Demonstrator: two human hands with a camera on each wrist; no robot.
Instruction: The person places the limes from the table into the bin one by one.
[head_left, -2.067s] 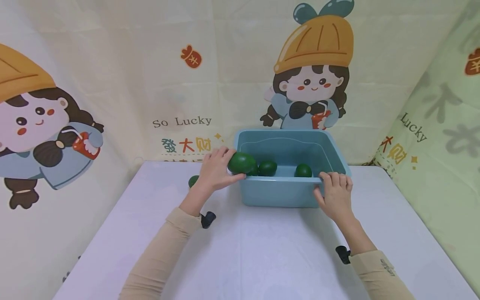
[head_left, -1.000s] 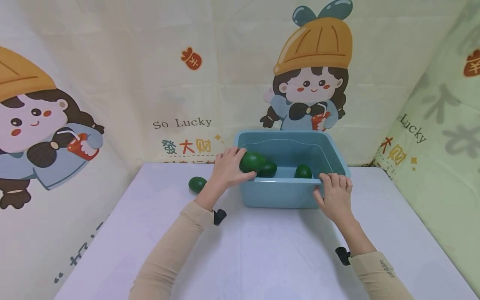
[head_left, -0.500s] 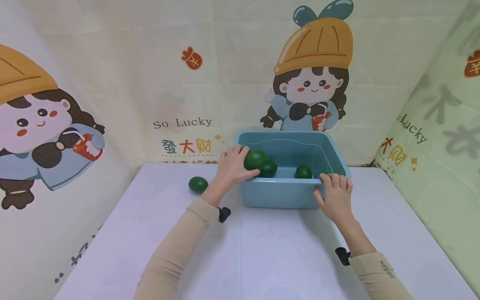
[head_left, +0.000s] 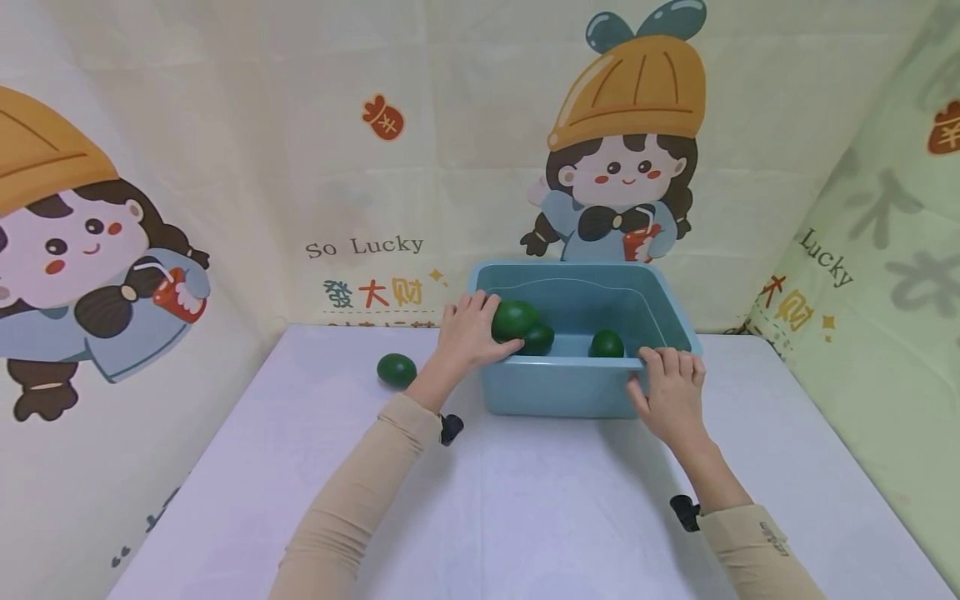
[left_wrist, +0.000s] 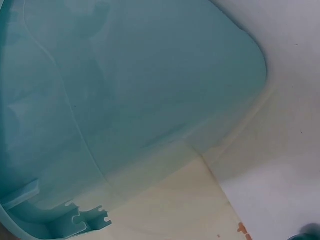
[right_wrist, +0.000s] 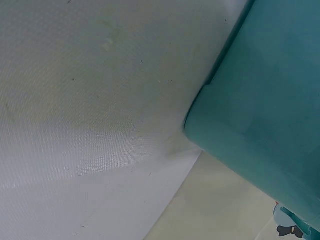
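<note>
A light blue plastic bin [head_left: 558, 387] stands on the white table in the head view. My left hand [head_left: 468, 333] reaches over its near left rim and holds a glossy green avocado [head_left: 515, 320] inside, fingers on the far side and thumb at the front. Partly behind that one lies a second avocado [head_left: 538, 339]. Further right in the bin sits another avocado [head_left: 607, 343]. My right hand [head_left: 672, 387] grips the bin's near right rim, fingers over the edge and thumb against the outer wall. Neither hand appears in the wrist views, which show the bin's outer walls [left_wrist: 150, 75].
One avocado [head_left: 396, 370] lies on the table left of the bin, close to my left wrist. A printed cloth backdrop [head_left: 450, 200] rises right behind the bin. White tabletop [head_left: 540, 508] extends in front of it.
My left hand has moved right with the avocado, from over the bin's left rim to further inside and against the second avocado. The right hand and bin have stayed put.
</note>
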